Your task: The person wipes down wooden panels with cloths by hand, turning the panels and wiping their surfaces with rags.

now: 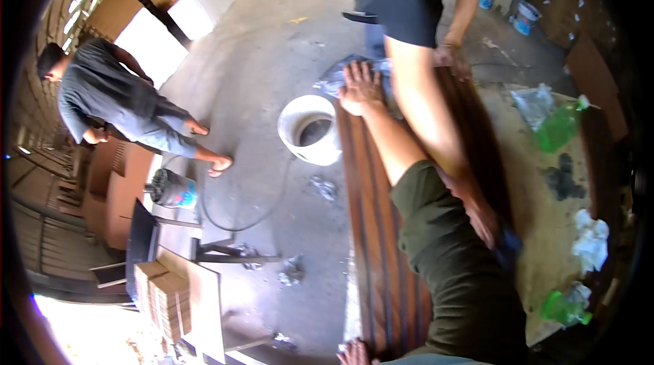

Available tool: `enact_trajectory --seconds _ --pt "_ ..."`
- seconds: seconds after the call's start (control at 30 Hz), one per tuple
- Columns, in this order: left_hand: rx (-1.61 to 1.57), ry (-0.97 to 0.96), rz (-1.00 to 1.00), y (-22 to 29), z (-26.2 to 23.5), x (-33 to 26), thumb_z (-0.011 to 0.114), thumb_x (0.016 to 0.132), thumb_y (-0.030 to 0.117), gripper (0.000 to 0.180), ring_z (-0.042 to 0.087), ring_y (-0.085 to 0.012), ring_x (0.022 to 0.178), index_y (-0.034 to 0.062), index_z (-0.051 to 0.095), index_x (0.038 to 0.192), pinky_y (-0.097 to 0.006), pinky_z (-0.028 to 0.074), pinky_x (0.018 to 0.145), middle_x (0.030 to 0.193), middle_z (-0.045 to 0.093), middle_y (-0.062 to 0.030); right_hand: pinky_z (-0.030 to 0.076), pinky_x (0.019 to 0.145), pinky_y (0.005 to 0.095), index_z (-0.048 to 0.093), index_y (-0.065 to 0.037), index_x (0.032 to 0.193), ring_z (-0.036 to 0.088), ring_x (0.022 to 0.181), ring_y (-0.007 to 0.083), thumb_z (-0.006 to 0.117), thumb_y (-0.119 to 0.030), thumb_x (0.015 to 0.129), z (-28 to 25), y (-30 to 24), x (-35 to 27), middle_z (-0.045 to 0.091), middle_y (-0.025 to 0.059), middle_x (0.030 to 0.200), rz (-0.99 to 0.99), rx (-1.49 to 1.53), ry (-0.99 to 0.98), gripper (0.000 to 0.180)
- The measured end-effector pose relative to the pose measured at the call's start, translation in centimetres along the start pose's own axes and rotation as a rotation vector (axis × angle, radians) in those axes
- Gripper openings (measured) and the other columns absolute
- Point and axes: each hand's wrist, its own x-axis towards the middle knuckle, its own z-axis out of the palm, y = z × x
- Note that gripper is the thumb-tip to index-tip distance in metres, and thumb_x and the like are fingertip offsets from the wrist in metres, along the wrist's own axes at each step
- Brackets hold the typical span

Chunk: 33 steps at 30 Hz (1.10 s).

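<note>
A long dark-brown striped wooden panel (376, 242) runs from far to near in front of me. My right hand (362, 87), in an olive-green sleeve, reaches to its far left corner. The fingers are spread flat, over or against a crumpled grey-blue cloth or plastic (332, 79). At the lower edge, my left hand (357, 352) rests by the panel's near left edge; only its outstretched fingers show. Across from me a co-worker's blurred arm (426, 103) presses a dark blue cloth (507, 249) on the panel's right side. The co-worker's other hand (453, 58) touches the far end.
A white bucket (289, 120) stands left of the panel, beside a hose (238, 229). Green plastic bottles (557, 130) and white crumpled cloth (590, 239) lie on a board at right. Another person (112, 92) stands at left, near stacked cardboard (163, 297) and a paint pail (174, 189).
</note>
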Motion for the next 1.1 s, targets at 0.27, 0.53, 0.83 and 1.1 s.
enact_trajectory --seconds 0.27,0.53,0.83,1.1 --pt "-0.203 -0.041 -0.010 0.6 -0.3 1.0 0.038 0.093 0.036 0.058 0.021 -0.0458 0.135 -0.0035 0.037 0.136 -0.058 0.006 0.109 0.141 0.034 -0.0246 0.013 0.113 0.0470 0.026 -0.008 0.143 0.016 0.140 0.0260 0.035 -0.029 0.093 0.6 1.1 -8.2 0.019 0.0079 0.152 -0.280 0.058 -0.008 0.055" --pt "-0.284 0.265 0.080 0.9 -0.4 0.8 0.036 0.092 0.050 0.075 0.013 -0.0422 0.138 -0.0006 0.019 0.144 -0.059 0.003 0.108 0.148 0.019 -0.0248 0.016 0.111 0.0517 0.030 -0.008 0.142 0.020 0.139 0.0269 0.043 -0.025 0.089 -3.0 -1.5 -42.2 0.025 0.0091 0.150 -0.568 0.031 -0.078 0.057" --pt "-0.624 0.863 -0.253 -4.5 -1.5 -2.7 0.038 0.096 0.044 0.067 0.026 -0.0356 0.134 -0.0025 0.023 0.141 -0.044 0.021 0.110 0.143 0.028 -0.0225 0.013 0.110 0.0552 0.034 -0.013 0.141 0.023 0.139 0.0296 0.050 -0.034 0.086 -4.1 -0.4 -66.4 0.027 0.0108 0.149 -0.869 0.264 -0.303 0.061" --pt "-0.771 0.765 -0.359 -6.8 -4.9 -7.1 0.039 0.099 0.028 0.045 0.040 -0.0272 0.123 -0.0013 0.040 0.133 -0.036 0.031 0.103 0.133 0.041 -0.0176 0.015 0.109 0.0562 0.031 -0.016 0.143 0.020 0.138 0.0328 0.051 -0.046 0.086 -4.2 -2.9 -60.7 0.024 0.0122 0.149 -0.530 0.137 -0.048 0.067"
